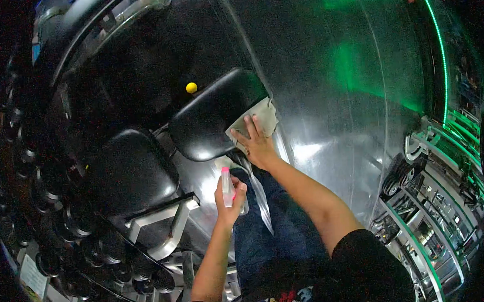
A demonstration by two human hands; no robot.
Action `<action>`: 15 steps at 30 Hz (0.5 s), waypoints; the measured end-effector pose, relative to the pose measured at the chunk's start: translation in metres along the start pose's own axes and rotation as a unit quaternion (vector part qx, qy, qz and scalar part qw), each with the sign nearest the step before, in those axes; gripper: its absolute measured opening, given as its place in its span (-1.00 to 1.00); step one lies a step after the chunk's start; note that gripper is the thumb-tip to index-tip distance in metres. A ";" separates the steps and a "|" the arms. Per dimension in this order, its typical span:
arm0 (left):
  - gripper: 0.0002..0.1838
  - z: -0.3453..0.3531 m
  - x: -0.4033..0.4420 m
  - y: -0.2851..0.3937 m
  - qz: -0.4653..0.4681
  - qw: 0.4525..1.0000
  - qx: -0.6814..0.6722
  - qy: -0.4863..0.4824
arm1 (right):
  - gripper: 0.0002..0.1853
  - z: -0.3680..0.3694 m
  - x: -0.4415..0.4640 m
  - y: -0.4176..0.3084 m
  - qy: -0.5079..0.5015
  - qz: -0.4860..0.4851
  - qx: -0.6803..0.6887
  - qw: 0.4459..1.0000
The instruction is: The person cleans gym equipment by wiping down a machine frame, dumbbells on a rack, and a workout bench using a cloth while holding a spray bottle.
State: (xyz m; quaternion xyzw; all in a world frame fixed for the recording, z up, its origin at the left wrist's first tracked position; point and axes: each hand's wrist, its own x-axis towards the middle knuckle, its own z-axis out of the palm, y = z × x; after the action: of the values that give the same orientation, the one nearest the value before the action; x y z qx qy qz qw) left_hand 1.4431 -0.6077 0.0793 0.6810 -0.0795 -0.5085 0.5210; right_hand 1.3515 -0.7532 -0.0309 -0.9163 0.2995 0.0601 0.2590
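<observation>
My right hand [255, 142] lies with fingers spread on a pale beige cloth [265, 117], pressing it against the right end of a black padded bench [213, 117]. Lower down, my left hand [230, 200] is wrapped round a clear spray bottle [227, 189] with a pink top, held in front of my legs. A second black pad [132, 169] of the bench is to the left of the one under the cloth. Part of the bottle is hidden by my fingers.
A yellow knob [191, 88] stands out just beyond the bench. Silver metal framing [172, 232] is at lower left, near a rack of dark dumbbells [83, 217]. Gym machines [422, 202] and a green light strip [440, 61] are on the right.
</observation>
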 end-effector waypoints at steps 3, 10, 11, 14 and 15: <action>-0.75 0.000 -0.003 0.003 0.004 1.000 0.017 0.023 | -0.11 -0.008 0.003 0.002 -0.080 0.021 -0.025 0.996; -0.73 0.000 -0.006 0.002 0.027 0.999 0.036 0.012 | -0.18 -0.016 0.018 -0.003 -0.042 0.023 -0.030 0.998; -0.73 0.001 -0.007 0.001 0.054 0.996 0.065 0.006 | -0.22 -0.019 0.025 -0.004 -0.038 0.035 -0.018 0.998; -0.73 0.003 -0.006 0.003 0.091 0.994 0.060 0.009 | -0.35 -0.033 0.081 -0.012 0.030 0.071 0.028 0.997; -0.73 0.002 -0.007 0.002 0.089 0.994 0.059 0.011 | -0.38 -0.041 0.107 -0.017 0.047 0.087 0.025 0.995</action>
State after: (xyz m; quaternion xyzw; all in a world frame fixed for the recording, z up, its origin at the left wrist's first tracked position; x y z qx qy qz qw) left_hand 1.4390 -0.6049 0.0856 0.7062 -0.1642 -0.4472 0.5237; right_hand 1.4463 -0.8176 -0.0168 -0.8816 0.3918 0.0314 0.2614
